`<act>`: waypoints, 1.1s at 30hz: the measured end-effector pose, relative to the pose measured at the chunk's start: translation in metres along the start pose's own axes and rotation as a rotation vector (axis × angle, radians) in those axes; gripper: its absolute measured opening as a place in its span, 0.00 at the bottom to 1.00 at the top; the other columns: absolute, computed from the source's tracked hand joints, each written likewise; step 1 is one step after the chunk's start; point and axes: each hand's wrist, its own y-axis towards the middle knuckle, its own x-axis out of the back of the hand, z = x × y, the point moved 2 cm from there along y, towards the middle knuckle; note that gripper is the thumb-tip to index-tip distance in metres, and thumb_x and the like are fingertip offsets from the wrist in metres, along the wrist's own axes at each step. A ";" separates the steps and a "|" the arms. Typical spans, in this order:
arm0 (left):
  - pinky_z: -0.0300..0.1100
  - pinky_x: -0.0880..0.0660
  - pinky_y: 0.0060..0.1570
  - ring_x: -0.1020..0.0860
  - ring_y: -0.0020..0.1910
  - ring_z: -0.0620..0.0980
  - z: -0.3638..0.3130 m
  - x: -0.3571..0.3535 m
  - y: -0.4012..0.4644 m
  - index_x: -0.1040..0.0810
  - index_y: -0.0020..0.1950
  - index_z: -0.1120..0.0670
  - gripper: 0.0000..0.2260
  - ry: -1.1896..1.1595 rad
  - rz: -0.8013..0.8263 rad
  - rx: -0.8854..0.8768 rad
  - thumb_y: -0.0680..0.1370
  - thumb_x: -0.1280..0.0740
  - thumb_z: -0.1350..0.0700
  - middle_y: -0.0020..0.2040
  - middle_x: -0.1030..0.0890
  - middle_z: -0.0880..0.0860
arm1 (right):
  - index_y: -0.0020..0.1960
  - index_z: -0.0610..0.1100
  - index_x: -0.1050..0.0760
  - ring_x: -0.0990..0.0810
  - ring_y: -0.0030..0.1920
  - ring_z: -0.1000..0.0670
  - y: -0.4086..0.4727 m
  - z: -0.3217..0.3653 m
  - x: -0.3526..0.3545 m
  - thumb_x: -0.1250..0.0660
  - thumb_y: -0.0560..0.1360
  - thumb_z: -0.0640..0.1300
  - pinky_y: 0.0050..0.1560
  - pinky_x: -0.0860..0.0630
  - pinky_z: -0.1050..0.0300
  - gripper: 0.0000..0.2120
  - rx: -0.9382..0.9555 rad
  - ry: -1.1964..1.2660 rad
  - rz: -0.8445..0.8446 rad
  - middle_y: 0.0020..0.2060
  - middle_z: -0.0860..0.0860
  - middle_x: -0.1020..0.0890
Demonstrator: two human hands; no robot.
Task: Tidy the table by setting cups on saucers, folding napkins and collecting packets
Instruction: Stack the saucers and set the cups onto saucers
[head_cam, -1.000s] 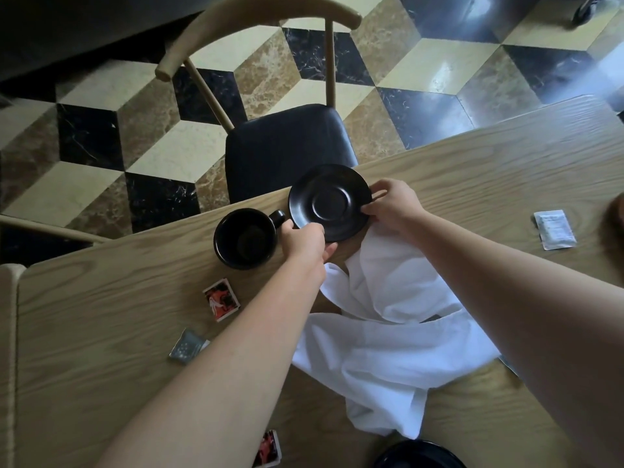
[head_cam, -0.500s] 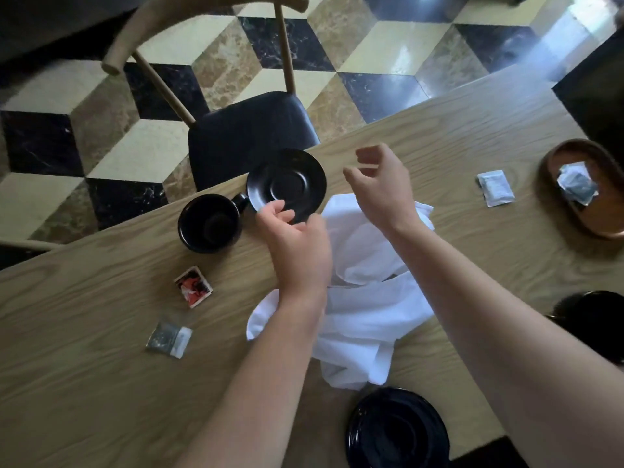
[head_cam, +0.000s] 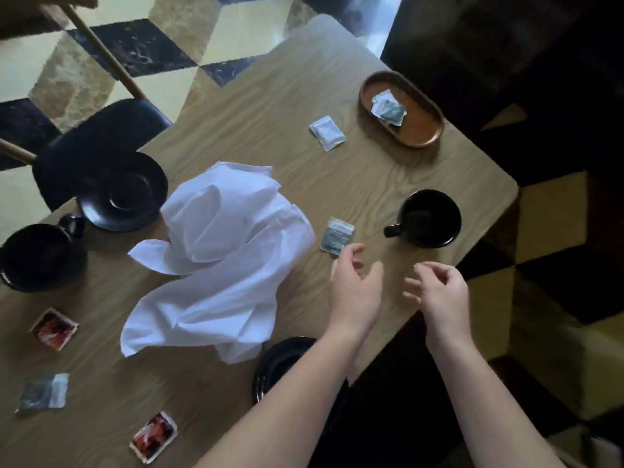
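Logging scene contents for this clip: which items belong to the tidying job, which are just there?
Job: two black cups, two saucers, white napkin, loose packets, wooden tray.
Just there: chair, checkered floor.

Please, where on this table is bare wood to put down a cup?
Bare wood lies between the white packet, the napkin and the right cup. The left side is crowded: saucer, left cup, packets.

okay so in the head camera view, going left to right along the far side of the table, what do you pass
Black cup → black saucer → white napkin → white packet → wooden tray holding packets.
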 end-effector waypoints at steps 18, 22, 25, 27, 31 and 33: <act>0.54 0.21 0.59 0.19 0.55 0.56 -0.031 -0.049 0.068 0.24 0.64 0.59 0.28 0.085 0.028 0.197 0.69 0.23 0.48 0.56 0.18 0.58 | 0.55 0.55 0.22 0.20 0.58 0.47 0.082 0.038 0.021 0.35 0.77 0.40 0.61 0.20 0.44 0.12 0.121 -0.205 0.084 0.51 0.53 0.18; 0.56 0.19 0.55 0.17 0.44 0.52 -0.028 -0.007 0.032 0.17 0.50 0.61 0.16 0.172 0.103 0.115 0.70 0.24 0.50 0.46 0.15 0.60 | 0.61 0.50 0.21 0.19 0.58 0.48 0.043 0.032 0.021 0.35 0.76 0.36 0.56 0.17 0.45 0.17 0.182 -0.150 0.202 0.53 0.50 0.17; 0.49 0.18 0.48 0.20 0.40 0.52 -0.013 0.040 -0.003 0.16 0.50 0.60 0.14 0.177 0.141 0.164 0.71 0.23 0.52 0.43 0.15 0.57 | 0.62 0.49 0.20 0.17 0.57 0.48 0.007 0.025 0.014 0.34 0.73 0.34 0.59 0.19 0.42 0.20 0.230 -0.209 0.333 0.53 0.49 0.15; 0.44 0.21 0.42 0.20 0.39 0.52 0.002 0.067 -0.026 0.17 0.51 0.58 0.14 0.207 0.151 0.216 0.71 0.22 0.52 0.43 0.16 0.56 | 0.63 0.49 0.20 0.17 0.57 0.50 -0.017 0.017 0.006 0.34 0.73 0.34 0.61 0.20 0.43 0.21 0.250 -0.290 0.417 0.54 0.50 0.15; 0.45 0.18 0.48 0.17 0.43 0.51 0.044 0.113 -0.072 0.20 0.51 0.54 0.11 0.193 0.085 0.276 0.72 0.23 0.54 0.45 0.15 0.53 | 0.63 0.48 0.19 0.19 0.59 0.53 -0.061 -0.009 -0.017 0.34 0.71 0.32 0.62 0.21 0.45 0.23 0.277 -0.396 0.569 0.54 0.52 0.15; 0.42 0.18 0.43 0.17 0.38 0.46 0.065 0.127 -0.092 0.20 0.55 0.57 0.12 0.130 0.072 0.315 0.73 0.25 0.57 0.44 0.15 0.52 | 0.62 0.49 0.19 0.18 0.58 0.54 -0.078 -0.025 -0.025 0.33 0.71 0.32 0.62 0.21 0.46 0.22 0.280 -0.449 0.619 0.53 0.53 0.15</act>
